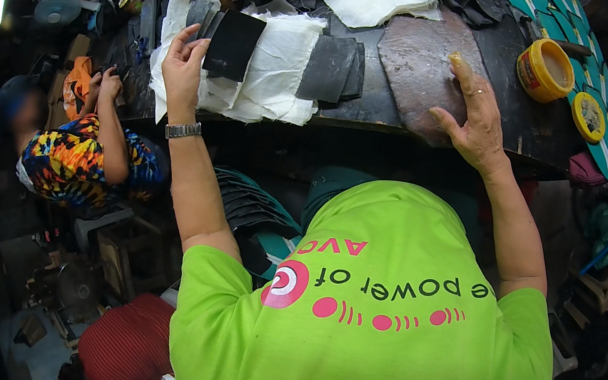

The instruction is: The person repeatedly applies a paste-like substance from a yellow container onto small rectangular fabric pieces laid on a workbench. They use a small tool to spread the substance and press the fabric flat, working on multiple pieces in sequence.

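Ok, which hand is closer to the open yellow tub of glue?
Right. The right hand rests on the brown slab just left of the yellow tub; the left hand touches black pieces far across the table.

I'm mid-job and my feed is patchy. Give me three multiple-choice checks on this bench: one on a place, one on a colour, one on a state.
1. Where does the open yellow tub stand?
A. beside the left hand
B. on the bench, on the far side of the right hand
C. on the floor

2. What colour is the piece at the left hand?
A. black
B. yellow
C. red

3. How does the right hand rest?
A. closed in a fist
B. gripping the tub
C. spread flat on the brown piece

Key: 1 B, the tub sits past the right hand near the bench's right end. 2 A, the rectangle by the left fingers is black, lying on white cloth. 3 C, the fingers are splayed on the brown piece.
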Available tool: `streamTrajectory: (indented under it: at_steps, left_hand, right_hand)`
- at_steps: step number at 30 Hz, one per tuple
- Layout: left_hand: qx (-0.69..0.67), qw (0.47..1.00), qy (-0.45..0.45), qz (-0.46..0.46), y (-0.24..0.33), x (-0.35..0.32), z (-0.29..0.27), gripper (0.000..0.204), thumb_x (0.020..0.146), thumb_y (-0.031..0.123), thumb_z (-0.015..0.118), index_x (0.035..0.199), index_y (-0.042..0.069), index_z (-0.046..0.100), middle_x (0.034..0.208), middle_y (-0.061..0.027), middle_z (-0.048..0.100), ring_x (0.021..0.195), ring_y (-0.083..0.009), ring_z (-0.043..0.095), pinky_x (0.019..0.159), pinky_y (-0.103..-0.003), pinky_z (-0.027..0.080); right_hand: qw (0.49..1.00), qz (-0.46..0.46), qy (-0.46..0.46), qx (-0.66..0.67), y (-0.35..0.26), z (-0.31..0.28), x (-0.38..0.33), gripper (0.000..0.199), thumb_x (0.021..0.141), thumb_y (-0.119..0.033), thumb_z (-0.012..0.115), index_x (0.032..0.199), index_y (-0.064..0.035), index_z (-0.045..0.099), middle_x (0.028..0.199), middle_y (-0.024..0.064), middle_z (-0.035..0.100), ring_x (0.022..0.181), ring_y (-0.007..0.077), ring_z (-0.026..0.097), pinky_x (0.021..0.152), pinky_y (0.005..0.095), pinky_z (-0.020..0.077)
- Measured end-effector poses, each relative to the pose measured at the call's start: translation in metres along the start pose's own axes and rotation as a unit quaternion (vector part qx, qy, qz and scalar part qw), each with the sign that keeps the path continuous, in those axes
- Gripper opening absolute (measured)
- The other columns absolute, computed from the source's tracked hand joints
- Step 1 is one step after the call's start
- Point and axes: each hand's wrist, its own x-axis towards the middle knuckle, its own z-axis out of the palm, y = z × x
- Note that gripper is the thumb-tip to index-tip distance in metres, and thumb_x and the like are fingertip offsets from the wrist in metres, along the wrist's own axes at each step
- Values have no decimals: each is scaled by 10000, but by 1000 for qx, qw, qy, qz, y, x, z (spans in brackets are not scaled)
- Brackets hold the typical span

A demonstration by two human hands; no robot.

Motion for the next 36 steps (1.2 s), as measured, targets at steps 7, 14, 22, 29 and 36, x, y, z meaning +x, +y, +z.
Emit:
streamTrajectory:
  at_steps: [7, 14, 22, 29, 36]
  left_hand:
    - [8, 1000, 4, 15, 6, -7, 10, 350, 938, 57, 676, 1280, 12, 615, 983, -55, 717, 896, -60, 621, 816, -198, 471]
    - [-5, 999, -43, 4, 24, -24, 40, 281, 1041, 147, 541, 1282, 18, 606, 983, -81, 722, 890, -91, 669, 806, -212, 491]
    - [-49, 993, 24, 102, 28, -34, 66, 271, 1003, 88, 597, 1257, -6, 593, 1038, -79, 658, 861, -155, 722, 572, -194, 526]
    - [-110, 993, 10, 50, 36, -57, 80, 186, 983, 160, 657, 1072, 7, 714, 752, -7, 644, 628, -56, 595, 507, -167, 404]
    - [-292, 944, -143, -51, 54, -127, 164, 181, 1031, 221, 576, 1008, 70, 672, 774, 29, 573, 623, -31, 493, 517, -181, 382]
  right_hand:
    - [999, 13, -29, 4, 0, -2, 0, 807, 878, -415, 717, 1547, -151, 351, 1334, 140, 590, 1154, 306, 579, 1063, 413, 429]
    - [999, 9, -27, 22, 2, -3, -1, 789, 904, -468, 671, 1544, -127, 359, 1321, 150, 597, 1169, 300, 581, 1063, 408, 429]
    - [1000, -10, 4, 18, 3, 0, -1, 815, 872, -439, 710, 1548, -159, 350, 1325, 119, 602, 1050, 290, 616, 1018, 415, 442]
    - [1000, -12, 21, 19, 4, 2, -2, 843, 869, -455, 714, 1559, -161, 329, 1279, 127, 614, 1033, 287, 611, 1016, 411, 445]
    - [1000, -15, 23, 15, 7, 3, -3, 841, 873, -464, 709, 1555, -145, 333, 1294, 128, 606, 1045, 288, 603, 1008, 408, 450]
